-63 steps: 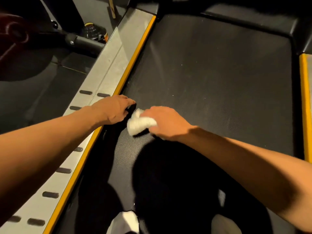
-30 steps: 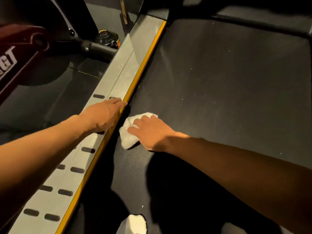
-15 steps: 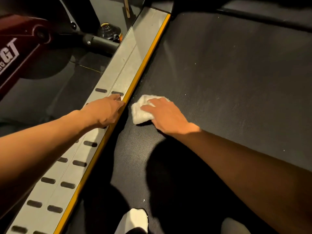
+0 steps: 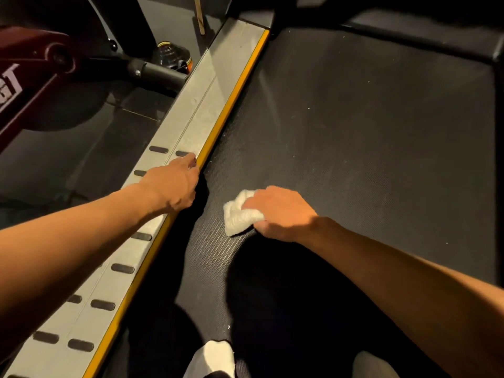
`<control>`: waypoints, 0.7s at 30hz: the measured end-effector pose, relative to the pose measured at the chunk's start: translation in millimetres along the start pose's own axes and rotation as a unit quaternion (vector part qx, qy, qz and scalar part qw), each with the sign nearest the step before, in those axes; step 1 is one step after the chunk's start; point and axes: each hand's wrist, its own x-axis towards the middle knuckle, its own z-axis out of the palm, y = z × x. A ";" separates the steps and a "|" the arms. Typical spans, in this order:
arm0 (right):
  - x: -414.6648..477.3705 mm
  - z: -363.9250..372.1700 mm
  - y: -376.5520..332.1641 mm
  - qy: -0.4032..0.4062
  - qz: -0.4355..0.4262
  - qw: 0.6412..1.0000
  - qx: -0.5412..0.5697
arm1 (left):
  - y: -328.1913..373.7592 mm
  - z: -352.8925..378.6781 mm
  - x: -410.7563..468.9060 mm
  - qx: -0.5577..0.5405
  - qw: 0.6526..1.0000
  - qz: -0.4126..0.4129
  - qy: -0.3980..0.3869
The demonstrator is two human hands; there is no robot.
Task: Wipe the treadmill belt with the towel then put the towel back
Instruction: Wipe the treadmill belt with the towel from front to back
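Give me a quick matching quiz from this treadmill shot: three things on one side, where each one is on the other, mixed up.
1. towel
2. left hand
3. bottle

A. resting on the grey side rail
B. left of the rail, behind a black bar
C. on the treadmill belt, gripped by the right hand

Pairs: 1-C, 2-A, 3-B

Towel: small, white, fluffy, bunched into a wad; held pressed onto the belt by the right hand, nr the belt's left edge. Belt: black, fine-textured, flat, dotted w/ a few scattered pale specks.
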 end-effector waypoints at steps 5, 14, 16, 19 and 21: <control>-13.2 -14.0 34.5 0.073 0.049 0.996 -0.011 | 5.0 -0.6 -1.3 0.026 1.000 0.009 0.015; -49.6 -3.4 44.7 0.008 -0.003 1.000 -0.009 | 42.8 -5.0 18.2 0.015 0.996 0.085 0.004; -49.4 -7.5 68.4 0.070 0.044 0.997 0.015 | 51.0 -5.7 23.8 0.014 0.995 0.100 -0.007; -70.6 4.4 71.2 0.087 0.067 0.994 -0.008 | 71.0 -6.1 27.1 0.032 0.990 0.131 -0.029; -86.0 18.2 51.7 0.087 -0.025 0.996 -0.001 | 85.4 -6.2 28.1 0.039 0.987 0.151 -0.043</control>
